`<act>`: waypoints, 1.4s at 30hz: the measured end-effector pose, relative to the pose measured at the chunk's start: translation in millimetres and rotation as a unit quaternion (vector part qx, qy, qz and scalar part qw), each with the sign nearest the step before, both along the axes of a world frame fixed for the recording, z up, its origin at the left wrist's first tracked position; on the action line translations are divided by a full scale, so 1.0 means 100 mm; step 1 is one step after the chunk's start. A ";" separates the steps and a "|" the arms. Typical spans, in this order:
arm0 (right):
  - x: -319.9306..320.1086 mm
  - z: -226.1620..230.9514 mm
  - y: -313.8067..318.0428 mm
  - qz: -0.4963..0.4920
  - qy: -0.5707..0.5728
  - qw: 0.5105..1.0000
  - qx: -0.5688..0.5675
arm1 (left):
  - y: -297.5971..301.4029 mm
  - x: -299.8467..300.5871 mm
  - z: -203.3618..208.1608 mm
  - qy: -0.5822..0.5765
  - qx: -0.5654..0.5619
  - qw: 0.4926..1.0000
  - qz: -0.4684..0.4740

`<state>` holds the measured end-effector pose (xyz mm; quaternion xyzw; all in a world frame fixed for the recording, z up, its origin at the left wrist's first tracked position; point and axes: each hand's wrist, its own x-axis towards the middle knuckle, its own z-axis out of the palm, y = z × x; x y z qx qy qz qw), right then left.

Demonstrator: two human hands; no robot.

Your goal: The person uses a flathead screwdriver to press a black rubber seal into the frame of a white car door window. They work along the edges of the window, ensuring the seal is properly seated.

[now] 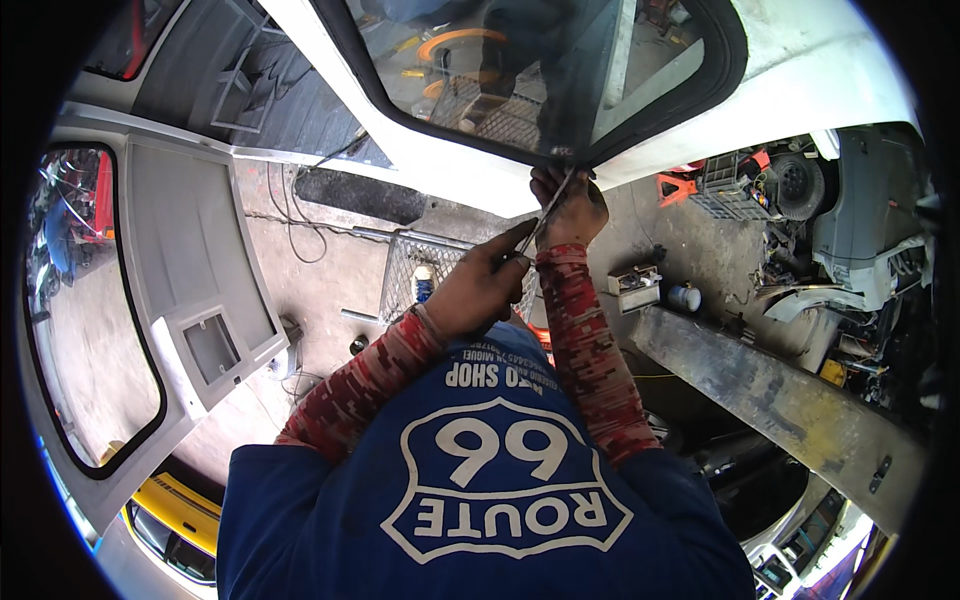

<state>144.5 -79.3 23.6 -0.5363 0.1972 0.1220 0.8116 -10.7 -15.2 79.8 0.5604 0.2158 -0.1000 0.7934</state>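
In front of me is a white vehicle panel [440,180] with a window [470,85] set in a black rubber seal [480,147]. My right hand [573,210] is raised to the seal's lower corner, its fingers bent around a thin metal rod-like tool [551,208]. The tool's upper end reaches the seal; whether it is tucked under the rubber, I cannot tell. Lower down and to the left, my left hand [485,285] pinches the same tool near its other end between thumb and fingers. Red patterned sleeves cover both forearms.
An open door panel [190,220] with its own window stands at left. Below my hands lies a metal mesh platform [400,270]. To the right are a crate [735,185], a wheel [798,185], a small box [635,288] and a long metal plank [780,420]. Cables [290,215] trail on the floor.
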 end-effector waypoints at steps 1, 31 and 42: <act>0.00 0.01 0.00 -0.004 0.000 1.000 0.008 | 0.00 0.00 -0.01 -0.005 -0.041 0.999 -0.003; 0.00 0.27 -0.22 0.144 0.009 0.989 0.010 | -0.35 0.19 -0.21 -0.052 0.168 0.983 0.053; -0.01 0.15 -0.24 0.138 -0.014 0.989 -0.041 | -0.05 0.01 -0.06 -0.045 0.112 0.993 0.004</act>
